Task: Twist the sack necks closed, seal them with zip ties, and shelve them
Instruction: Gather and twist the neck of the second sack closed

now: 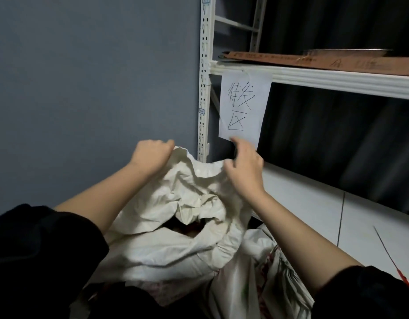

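A white woven sack (176, 240) stands in front of me, its crumpled mouth still gaping with a dark opening in the middle. My left hand (150, 155) grips the far left edge of the sack's rim in a fist. My right hand (245, 166) pinches the far right edge of the rim. A second white sack (263, 279) with red print lies low on the right, partly under my right forearm. The white metal shelf (314, 199) runs along the right, just past the sack.
A grey wall fills the left. A slotted white upright (204, 88) stands behind the sack. A handwritten paper sign (243, 107) hangs from the upper shelf beam, which carries flat cardboard (314, 61). Thin dark strips (387, 252) lie on the lower shelf at right.
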The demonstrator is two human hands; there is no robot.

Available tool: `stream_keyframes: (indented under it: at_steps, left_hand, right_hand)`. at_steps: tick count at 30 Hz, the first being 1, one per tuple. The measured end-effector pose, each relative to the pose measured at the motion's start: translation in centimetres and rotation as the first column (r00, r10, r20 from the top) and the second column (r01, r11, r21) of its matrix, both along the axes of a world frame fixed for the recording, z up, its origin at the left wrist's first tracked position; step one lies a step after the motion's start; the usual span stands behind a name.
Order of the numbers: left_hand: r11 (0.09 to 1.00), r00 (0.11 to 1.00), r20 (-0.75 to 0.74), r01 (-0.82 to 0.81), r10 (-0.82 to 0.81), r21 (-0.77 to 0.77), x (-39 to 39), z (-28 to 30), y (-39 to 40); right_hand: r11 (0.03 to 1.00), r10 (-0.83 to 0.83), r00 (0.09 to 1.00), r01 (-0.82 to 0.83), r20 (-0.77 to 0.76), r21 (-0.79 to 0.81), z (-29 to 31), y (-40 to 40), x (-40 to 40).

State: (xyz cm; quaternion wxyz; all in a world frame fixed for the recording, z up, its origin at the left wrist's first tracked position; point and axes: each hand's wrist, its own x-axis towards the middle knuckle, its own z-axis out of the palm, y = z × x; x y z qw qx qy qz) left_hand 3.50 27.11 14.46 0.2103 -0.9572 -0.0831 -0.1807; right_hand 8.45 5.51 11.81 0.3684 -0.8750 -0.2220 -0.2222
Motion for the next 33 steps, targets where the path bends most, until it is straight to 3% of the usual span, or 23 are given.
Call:
stream_keyframes:
  at_steps: [2, 4, 5, 8, 10, 14, 17, 20, 23, 26, 29, 31, 33]
  left_hand:
    - [0.999, 0.999, 0.001, 0.043, -0.043, 0.022, 0.3, 0.5, -1.8]
    - [0.994, 0.994, 0.023, 0.108, -0.108, -0.001, 0.5, 0.7, -2.9]
    - [0.988, 0.988, 0.018, 0.154, -0.154, -0.029, 0.4, 0.6, -3.0]
    - [0.933, 0.962, 0.006, 0.265, -0.272, -0.243, -0.6, -0.3, -1.7]
    - [0.882, 0.970, 0.028, 0.230, -0.240, -0.411, -1.6, -1.1, -0.2]
    - [0.859, 0.985, -0.055, 0.115, -0.164, -0.499, -3.4, -3.9, 2.1]
    - [0.694, 0.986, -0.088, 0.035, -0.142, -0.719, -4.2, -5.8, 4.7]
    - [0.569, 0.958, -0.191, -0.035, -0.216, -0.822, -4.2, -6.9, 5.7]
    - [0.571, 0.916, -0.311, -0.118, -0.253, -0.812, -3.9, -7.0, 4.4]
    - [0.578, 0.879, -0.370, -0.140, -0.302, -0.804, -3.1, -6.9, 4.0]
    - [0.594, 0.881, -0.430, -0.243, -0.195, -0.767, -2.8, -7.1, 3.6]
    - [0.660, 0.956, -0.292, -0.220, 0.001, -0.718, -2.9, -7.2, 3.3]
    - [0.721, 0.984, -0.027, -0.149, 0.177, -0.676, -3.5, -6.4, 3.1]
  right_hand:
    - [0.949, 0.158, 0.975, -0.106, 0.157, -0.296, 0.6, 2.1, -1.0]
    - [0.847, 0.173, 0.975, -0.074, 0.140, -0.526, 0.3, 3.8, -1.3]
    - [0.834, 0.129, 0.985, -0.044, 0.116, -0.550, 0.3, 4.1, -1.2]
    - [0.931, 0.039, 0.999, -0.033, 0.009, -0.364, 1.0, 3.7, -1.3]
    - [0.937, 0.092, 0.993, -0.059, 0.080, -0.344, 1.0, 3.8, -1.9]
    - [0.969, 0.126, 0.991, -0.113, 0.048, -0.220, 1.3, 4.1, -2.8]
    - [0.976, 0.172, 0.985, -0.167, 0.022, -0.140, 1.1, 3.6, -2.1]
    - [0.967, 0.231, 0.973, -0.230, -0.006, -0.114, 0.9, 3.6, -2.1]
    - [0.969, 0.244, 0.964, -0.240, -0.104, 0.049, 1.1, 3.8, -2.2]
    - [0.956, 0.291, 0.948, -0.283, -0.131, 0.078, 1.5, 3.6, -1.9]
    - [0.945, 0.317, 0.939, -0.302, -0.131, 0.123, 1.9, 3.3, -2.0]
    - [0.949, 0.295, 0.947, -0.274, -0.129, 0.155, 1.9, 2.9, -1.8]
    - [0.955, 0.262, 0.955, -0.237, -0.135, 0.178, 1.9, 2.3, -1.4]
